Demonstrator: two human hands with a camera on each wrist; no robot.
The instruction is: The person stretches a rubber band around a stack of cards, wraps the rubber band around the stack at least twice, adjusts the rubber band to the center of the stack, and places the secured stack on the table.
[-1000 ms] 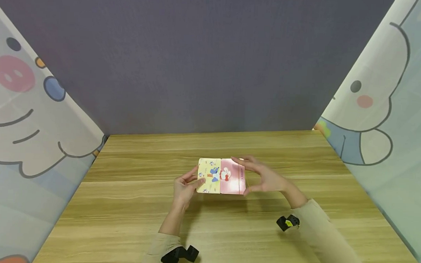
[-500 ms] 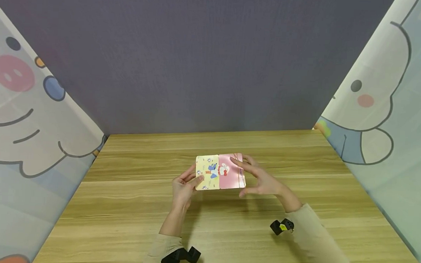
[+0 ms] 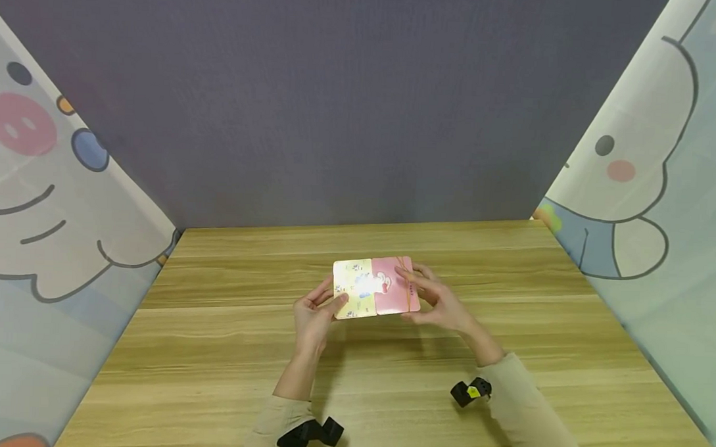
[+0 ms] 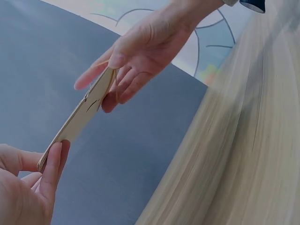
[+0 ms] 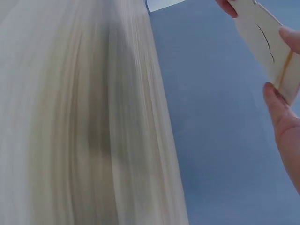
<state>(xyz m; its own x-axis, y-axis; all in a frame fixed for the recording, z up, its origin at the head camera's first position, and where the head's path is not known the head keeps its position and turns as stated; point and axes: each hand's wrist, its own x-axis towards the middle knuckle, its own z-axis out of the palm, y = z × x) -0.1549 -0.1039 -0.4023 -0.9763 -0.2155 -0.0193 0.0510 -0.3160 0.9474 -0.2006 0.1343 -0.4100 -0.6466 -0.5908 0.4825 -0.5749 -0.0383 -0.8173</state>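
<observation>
Above the worktop (image 3: 211,350), about midway between its left and right edges and toward its back edge, two hands hold a small booklet (image 3: 377,286) between them. The left hand (image 3: 312,324) pinches its left end, thumb on the upper face and fingers beneath. The right hand (image 3: 440,306) is clamped on the opposite end, with one finger stretched over the upper face and the thumb at the near right corner. The hands are apart from each other, joined only by the booklet.

The booklet is raised clear of the worktop and slightly slanted, its right end set a little farther back. Its two halves lie side by side: a yellow half (image 3: 350,276) on the left with small printed figures, and a pink half (image 3: 391,300) on the right with a white figure. Glare washes out the print near the seam. The underside is cream with a thin dark curved line, and an orange band (image 5: 286,69) crosses it near the right hand.

Beige sleeves (image 3: 531,414) cover the forearms, each with a black device (image 3: 470,390) at the wrist. Beyond the worktop's back edge stands a dark grey panel (image 3: 361,118); cartoon-printed curtains (image 3: 619,213) flank the left and right edges.
</observation>
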